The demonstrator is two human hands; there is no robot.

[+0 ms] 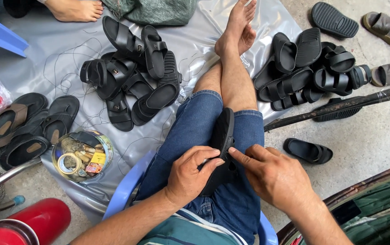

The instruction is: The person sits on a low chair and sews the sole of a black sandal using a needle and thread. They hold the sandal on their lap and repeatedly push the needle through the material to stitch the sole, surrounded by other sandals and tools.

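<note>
A black sandal (222, 136) stands on its edge between my thighs, which are in blue denim shorts. My left hand (190, 174) wraps around its lower part and grips it. My right hand (274, 174) pinches at the sandal's edge with thumb and forefinger close together; whether it holds a needle or thread I cannot tell. My crossed bare legs stretch forward over a grey plastic sheet (49, 59).
One pile of black sandals (131, 77) lies ahead on the left, another (313, 68) on the right. More sandals (27, 127) sit far left beside a round tin of oddments (82, 155). A dark pole (340, 106), a blue chair (122, 195) and another person's foot (74, 9) are near.
</note>
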